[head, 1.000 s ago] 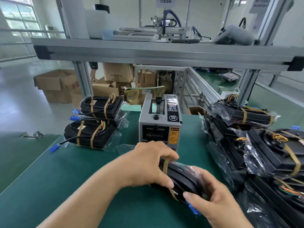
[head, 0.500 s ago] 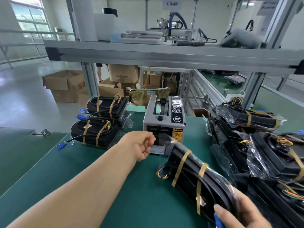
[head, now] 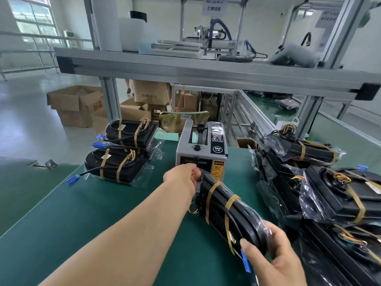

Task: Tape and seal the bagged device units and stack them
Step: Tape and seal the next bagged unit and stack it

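The flat black device unit in a clear glossy plastic bag, gripped by the right hand, has two tan tape bands across it. A bright blue plastic connector shows beside the thumb. Just beyond the left hand, the boxy pale grey tape dispenser has a black panel with white marks and an orange-yellow caution label. The flat table mat under both hands is dark green. Left of the left hand, the two stacked bagged units are black with tan bands and blue plugs. Right of the right hand, the heaped bagged units are black with orange, yellow and green wires.
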The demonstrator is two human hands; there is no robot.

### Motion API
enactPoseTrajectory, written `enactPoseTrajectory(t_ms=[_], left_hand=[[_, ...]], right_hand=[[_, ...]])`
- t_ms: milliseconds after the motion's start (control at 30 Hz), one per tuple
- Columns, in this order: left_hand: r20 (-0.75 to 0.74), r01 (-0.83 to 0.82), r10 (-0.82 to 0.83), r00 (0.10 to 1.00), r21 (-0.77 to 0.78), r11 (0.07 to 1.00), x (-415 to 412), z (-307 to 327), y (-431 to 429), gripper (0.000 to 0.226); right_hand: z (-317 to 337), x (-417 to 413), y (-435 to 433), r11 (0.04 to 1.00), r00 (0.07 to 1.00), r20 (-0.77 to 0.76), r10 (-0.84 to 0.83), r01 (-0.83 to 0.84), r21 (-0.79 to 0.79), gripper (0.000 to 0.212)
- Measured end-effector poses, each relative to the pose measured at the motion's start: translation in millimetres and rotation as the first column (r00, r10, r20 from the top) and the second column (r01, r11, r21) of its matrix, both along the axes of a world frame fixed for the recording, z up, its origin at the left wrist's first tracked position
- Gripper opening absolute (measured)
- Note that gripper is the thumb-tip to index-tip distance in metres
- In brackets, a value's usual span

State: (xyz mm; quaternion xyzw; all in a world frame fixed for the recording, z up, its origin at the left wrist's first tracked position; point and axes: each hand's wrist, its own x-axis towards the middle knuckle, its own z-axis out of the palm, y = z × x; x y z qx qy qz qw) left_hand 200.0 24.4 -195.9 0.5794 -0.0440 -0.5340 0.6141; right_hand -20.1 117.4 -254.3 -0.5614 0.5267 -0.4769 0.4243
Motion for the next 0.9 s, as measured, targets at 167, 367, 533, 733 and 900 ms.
enactPoseTrajectory(t_ms=[167, 367, 533, 733, 900], left_hand=[[-0.015, -0.222, 0.222, 0.975, -0.023, 0.975, -9, -4, 2, 0.024], [0.128, -0.182, 0.215, 0.968, -0.228, 0.956, 0, 6, 37, 0.022], [0.435, 0.159, -0.007, 0.900, -0.314, 0.936, -5, 17, 76, 0.019], [0.628, 0.469, -0.269, 0.730, -0.175, 0.866, -24, 27, 98, 0.022], [0.703, 0.549, -0.351, 0.618, -0.067, 0.833, -34, 24, 95, 0.028]], right_hand=[[7, 0, -11, 0.998, 0.999, -0.005, 0.051, -0.051, 0.028, 0.041], [6, 23, -6, 0.999, 1.000, 0.011, 0.029, -0.030, 0.022, 0.035], [13, 27, -6, 0.992, 0.990, -0.076, 0.119, -0.115, 0.052, 0.036], [24, 24, -7, 0.986, 0.967, -0.190, 0.168, -0.161, 0.052, 0.036], [26, 26, -6, 0.988, 0.964, -0.215, 0.153, -0.154, 0.012, 0.040]])
